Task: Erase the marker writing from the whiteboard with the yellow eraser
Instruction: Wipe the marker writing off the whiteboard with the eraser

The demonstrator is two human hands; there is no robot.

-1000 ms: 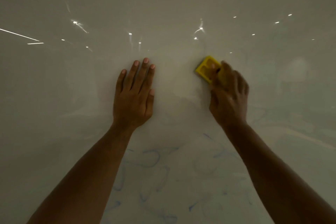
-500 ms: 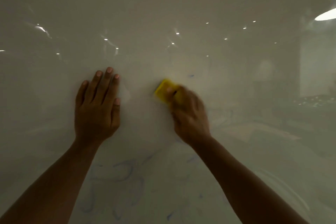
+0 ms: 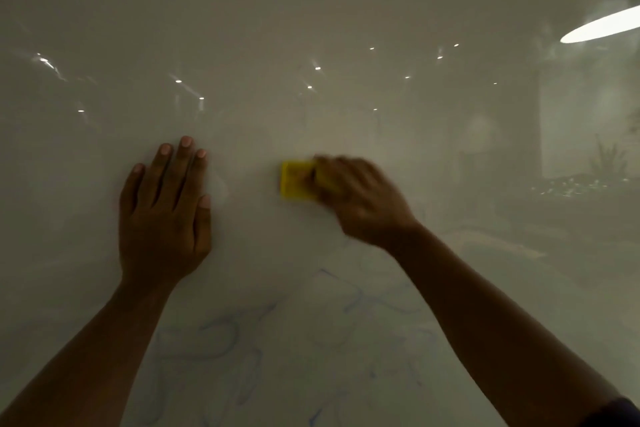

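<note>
The right hand [image 3: 360, 201] is clamped on the small yellow rectangular eraser [image 3: 296, 180], fingers curled over its right end, and both are smeared with motion blur, so this looks like a wipe in full swing. The block sticks out to the left of the knuckles, its free end pointing toward the other hand, pressed against the glossy white whiteboard [image 3: 311, 10]. Gripping it from one end probably lets the person lean weight through the palm while the pad sweeps flat.

Over to the left hand [image 3: 164, 215]: it holds nothing, lying spread flat on the board with fingers together and pointing up, thumb tucked alongside. That reads as a brace, steadying the body while the other arm scrubs. The eraser sits well apart from it, roughly level with its fingers, with bare board between them.

Out from the hands, the patch around the eraser looks clean, though cloudy. Lower down, between and below the two forearms, faint blue marker writing [image 3: 225, 340] remains in loops and strokes, too pale to read. So the job seems partly done, with the lower region left. Bright ceiling-light reflections [image 3: 602, 26] glare across the upper board.
</note>
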